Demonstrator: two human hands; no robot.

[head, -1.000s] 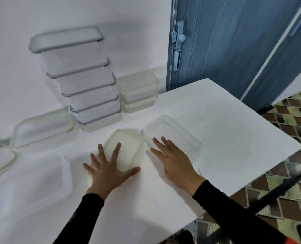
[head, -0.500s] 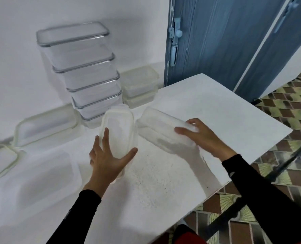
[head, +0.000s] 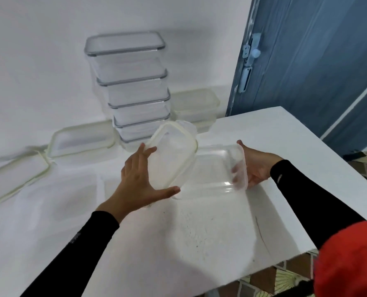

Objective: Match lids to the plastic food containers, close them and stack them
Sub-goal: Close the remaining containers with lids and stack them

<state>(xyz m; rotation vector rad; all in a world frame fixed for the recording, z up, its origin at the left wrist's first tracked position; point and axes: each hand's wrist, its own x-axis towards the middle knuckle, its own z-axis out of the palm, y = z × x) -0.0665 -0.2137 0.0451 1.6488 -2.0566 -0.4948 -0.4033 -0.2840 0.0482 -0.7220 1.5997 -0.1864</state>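
lid (head: 171, 163) gripped by left hand (head: 137, 185) tilts over clear container (head: 212, 174) gripped by right hand (head: 257, 168).

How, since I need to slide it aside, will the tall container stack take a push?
The tall stack probably tips easily: five lidded containers high on one small footprint. They look clear and empty, so likely light and quick to shift.
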